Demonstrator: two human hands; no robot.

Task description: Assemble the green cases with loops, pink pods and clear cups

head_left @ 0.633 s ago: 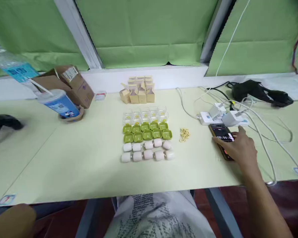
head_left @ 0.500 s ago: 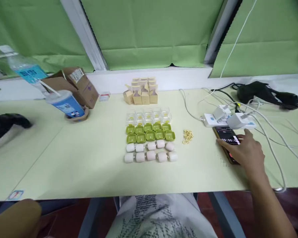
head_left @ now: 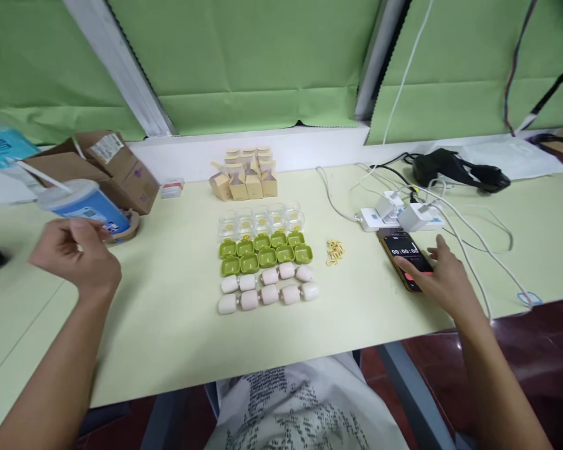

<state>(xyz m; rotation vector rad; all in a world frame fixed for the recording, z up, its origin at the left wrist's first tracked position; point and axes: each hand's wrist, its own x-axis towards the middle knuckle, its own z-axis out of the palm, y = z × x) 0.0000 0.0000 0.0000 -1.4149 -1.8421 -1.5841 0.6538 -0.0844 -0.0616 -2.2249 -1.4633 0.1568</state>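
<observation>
My right hand [head_left: 443,275] is spread at the right side of the table, fingers apart, its thumb over the edge of a smartphone [head_left: 406,257]. The phone lies flat and shows a timer of zeros. At the left, my left hand [head_left: 77,253] is raised with curled fingers in front of a blue cup with a straw [head_left: 87,203]; nothing shows in it. Between the hands lie rows of white and pale pink rounded pieces [head_left: 269,294], green square cups [head_left: 267,257], clear plastic covers [head_left: 261,219] and a small pile of yellow pieces [head_left: 334,252].
Small open cardboard boxes [head_left: 246,181] stand against the wall. A larger carton [head_left: 131,178] and a water bottle [head_left: 4,150] are at back left. A white power strip [head_left: 370,219] with chargers and cables lies behind the phone, a black object [head_left: 455,170] beyond it.
My left hand has come into view at the left. The right hand's fingers have spread and lifted off the phone somewhat. The view has turned right, so the table things appear farther left.
</observation>
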